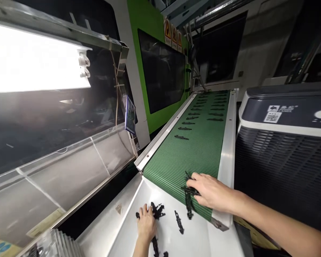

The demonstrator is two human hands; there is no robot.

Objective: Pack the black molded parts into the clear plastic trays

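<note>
At the lower end of the green conveyor belt (173, 167), my right hand (212, 191) is closed on several thin black plastic parts (188, 203); they stick out past its fingertips and some hang down. Lower and to the left, my left hand (146, 224) reaches into the white chute (198, 239). Its fingers are curled over a small cluster of black plastic parts (157, 210), partly hidden beneath them. Between the hands, a single black part (179, 222) lies on the white surface. More parts (155, 247) lie near my left wrist.
Farther up the belt, black parts lie in two rows (184, 128). Metal side rails (227, 157) edge the belt. A dark cooling unit (283, 160) stands right, a green machine (155, 60) behind. A bright lamp (37, 57) and clear panel are at left, with stacked grey trays (56, 244) below.
</note>
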